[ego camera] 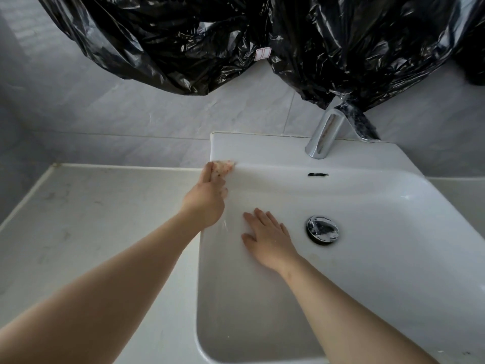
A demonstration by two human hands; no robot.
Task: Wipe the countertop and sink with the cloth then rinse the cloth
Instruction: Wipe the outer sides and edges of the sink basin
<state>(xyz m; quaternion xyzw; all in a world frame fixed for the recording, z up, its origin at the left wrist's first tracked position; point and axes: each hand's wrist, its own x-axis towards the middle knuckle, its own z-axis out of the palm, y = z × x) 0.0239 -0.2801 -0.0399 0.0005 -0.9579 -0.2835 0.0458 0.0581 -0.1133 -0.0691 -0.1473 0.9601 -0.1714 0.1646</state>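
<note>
The left grip [207, 198], a bare hand, is at the back left corner of the sink [380, 164], where the rim meets the inner wall. Its fingers are curled round the cloth [223, 166], a small pale bunch with pink and orange marks, and they press it against the rim. Only the upper part of the cloth shows above the fingers. The right grip [270, 240] lies flat inside the basin on the left slope, with the palm down and the fingers straight and a little spread. It holds nothing. It is near the drain plug [322, 229], a round chrome piece to its right, but does not touch it. The two forearms are bare. To the left of the sink is the pale worktop [91, 219], which has some faint grey marks on it. A chrome tap [325, 132] stands on the back ledge of the sink, and below it in the back wall of the basin is a dark overflow slot [318, 174]. Behind the sink is a wall of grey tiles [131, 114]. Black plastic bags [183, 43] hang in front of the wall above, and the right one touches the top of the tap.
</note>
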